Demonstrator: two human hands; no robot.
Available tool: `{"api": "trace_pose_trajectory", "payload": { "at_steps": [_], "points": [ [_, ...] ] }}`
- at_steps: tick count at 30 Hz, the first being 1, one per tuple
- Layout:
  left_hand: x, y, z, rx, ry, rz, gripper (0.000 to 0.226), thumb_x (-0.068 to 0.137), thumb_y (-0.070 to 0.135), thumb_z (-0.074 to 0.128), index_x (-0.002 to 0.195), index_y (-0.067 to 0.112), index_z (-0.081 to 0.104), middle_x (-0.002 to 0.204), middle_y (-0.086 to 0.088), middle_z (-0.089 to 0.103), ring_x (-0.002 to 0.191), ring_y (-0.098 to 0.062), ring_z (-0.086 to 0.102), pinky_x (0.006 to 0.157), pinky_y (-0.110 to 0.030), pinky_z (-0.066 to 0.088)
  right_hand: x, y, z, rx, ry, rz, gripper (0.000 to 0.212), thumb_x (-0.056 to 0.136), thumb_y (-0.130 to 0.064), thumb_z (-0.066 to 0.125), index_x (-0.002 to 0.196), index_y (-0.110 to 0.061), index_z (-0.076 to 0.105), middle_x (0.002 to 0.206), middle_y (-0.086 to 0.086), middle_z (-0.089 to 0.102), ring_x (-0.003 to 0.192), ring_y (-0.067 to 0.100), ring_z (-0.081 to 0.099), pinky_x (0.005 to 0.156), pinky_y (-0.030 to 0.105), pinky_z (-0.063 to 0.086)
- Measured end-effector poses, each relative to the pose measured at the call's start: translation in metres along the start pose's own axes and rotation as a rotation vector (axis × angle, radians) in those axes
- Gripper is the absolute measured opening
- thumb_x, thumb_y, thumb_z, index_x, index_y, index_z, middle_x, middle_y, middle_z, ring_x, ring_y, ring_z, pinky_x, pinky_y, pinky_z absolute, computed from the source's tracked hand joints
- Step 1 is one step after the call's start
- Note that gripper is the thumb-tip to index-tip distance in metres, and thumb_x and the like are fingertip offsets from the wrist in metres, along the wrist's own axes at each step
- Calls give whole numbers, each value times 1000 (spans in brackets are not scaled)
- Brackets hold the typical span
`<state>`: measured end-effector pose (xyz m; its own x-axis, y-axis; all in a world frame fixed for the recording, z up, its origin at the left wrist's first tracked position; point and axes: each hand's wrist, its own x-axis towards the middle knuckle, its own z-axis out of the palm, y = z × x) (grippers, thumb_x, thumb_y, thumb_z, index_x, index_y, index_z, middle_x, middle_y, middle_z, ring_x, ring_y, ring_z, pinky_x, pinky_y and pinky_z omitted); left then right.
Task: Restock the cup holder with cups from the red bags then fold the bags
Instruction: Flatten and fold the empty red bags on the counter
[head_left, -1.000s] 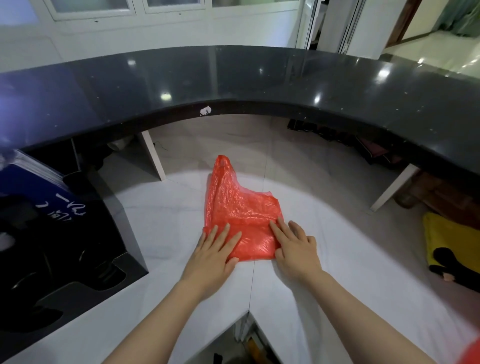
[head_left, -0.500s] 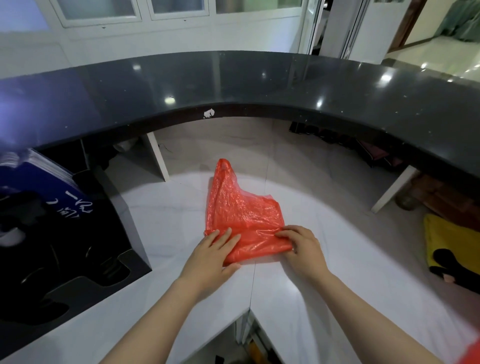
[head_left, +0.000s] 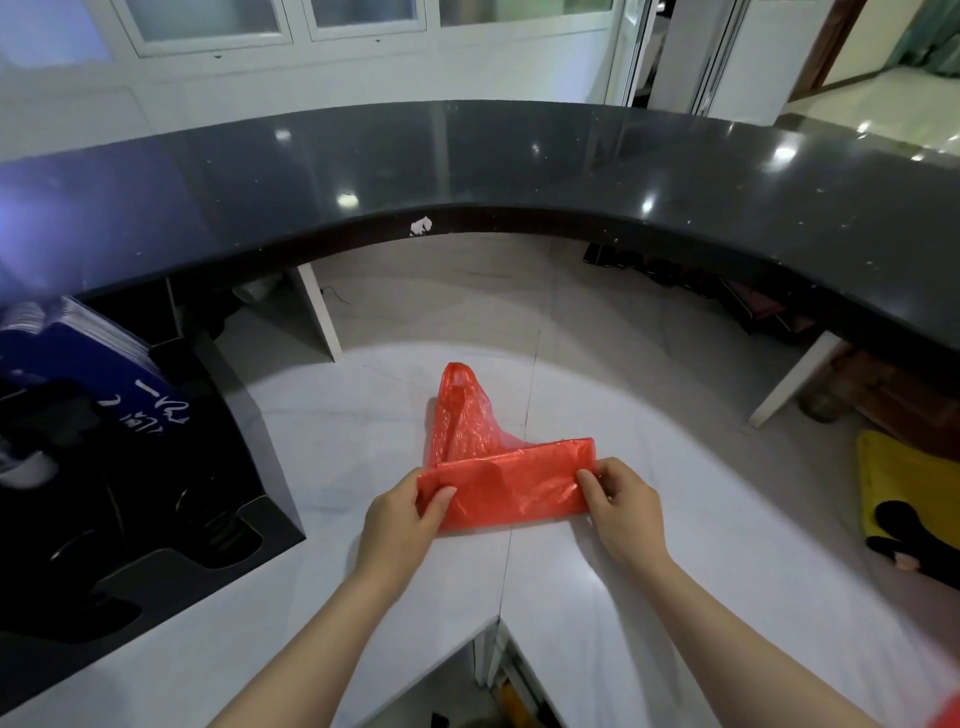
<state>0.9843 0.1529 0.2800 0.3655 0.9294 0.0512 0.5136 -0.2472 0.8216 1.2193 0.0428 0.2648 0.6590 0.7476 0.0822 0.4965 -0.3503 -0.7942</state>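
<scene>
On the white counter (head_left: 322, 447) the red bag (head_left: 498, 478) now has its near edge lifted & turned over into a band across the middle, vs lying flat a sec ago, so folding looks underway w/ handle end still out, left hand (head_left: 400, 519) & right hand (head_left: 623, 512) each pinching a band end.

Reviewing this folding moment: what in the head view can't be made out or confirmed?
- Cup holder, head view: dark and shadowed at left; whether cups fill its slots cannot be told.
- Red bag: how many layers are folded is hidden beneath its top flap.
- Left hand and right hand: fingertips beneath the bag's edges are hidden by the plastic.
- Second red item: cut off by the bottom-right corner.
</scene>
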Motion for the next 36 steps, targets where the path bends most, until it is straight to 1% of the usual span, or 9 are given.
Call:
{"api": "trace_pose_trajectory", "payload": {
  "at_steps": [6,13,16,18,22,25,27,32,36],
  "points": [
    [6,6,7,39,-24,-96,26,90,35,62,113,28,51,91,12,66,85,-13,64,69,-30,51,-4,-2,-2,34,5,11,38,80,-15,63,99,-38,41,74,-11,61,71,2,57,58,17,37],
    [7,18,9,282,-42,-38,73,89,30,61,148,34,16,138,-3,47,116,-25,55,92,-41,49,-4,-6,0,-242,-50,-181,23,71,-4,60,83,-23,65,73,-13,53,78,15,46,70,26,39],
    [4,16,16,629,-83,258,83,90,13,50,150,39,-2,161,-1,-5,147,-20,9,119,-38,13,-7,-7,1,-265,10,-233,25,72,-2,63,90,-18,70,92,-4,55,91,20,49,81,32,44],
    [7,16,20,712,-242,384,82,88,6,42,151,39,0,160,5,-12,146,-13,-14,114,-33,-15,-11,-9,4,-306,44,-355,35,71,-1,62,101,-17,70,114,4,59,108,27,51,91,33,42],
    [9,3,23,701,-459,349,58,98,45,20,148,43,-11,157,16,-15,145,-8,-18,114,-35,-17,-12,-6,8,-462,-201,-463,46,93,-43,41,138,-35,46,152,-6,37,143,17,27,115,38,17],
    [6,-5,21,711,-509,340,73,86,70,15,143,45,-22,154,16,-25,140,-6,-29,115,-40,-17,-5,3,7,-575,-455,-442,81,81,-81,28,149,-45,3,157,-19,-2,146,4,-10,116,38,-12],
    [6,-4,21,714,-514,341,78,83,73,20,144,46,-21,153,16,-26,139,-6,-31,115,-40,-18,-3,5,6,-575,-476,-453,92,74,-86,34,148,-48,-4,155,-22,-9,144,1,-15,115,37,-15],
    [7,-5,17,667,-472,352,74,90,64,30,151,38,-4,155,17,-15,143,-4,-17,116,-33,-14,-5,3,1,-290,-383,-348,73,70,-35,53,140,-41,31,153,-22,27,140,-12,8,120,35,2],
    [7,-10,7,607,-457,354,71,92,62,30,151,35,1,156,18,-9,141,1,-17,113,-25,-17,0,2,-8,-208,-434,-355,71,63,-18,52,130,-38,45,147,-22,36,137,-11,20,119,34,2]
  ]
}}
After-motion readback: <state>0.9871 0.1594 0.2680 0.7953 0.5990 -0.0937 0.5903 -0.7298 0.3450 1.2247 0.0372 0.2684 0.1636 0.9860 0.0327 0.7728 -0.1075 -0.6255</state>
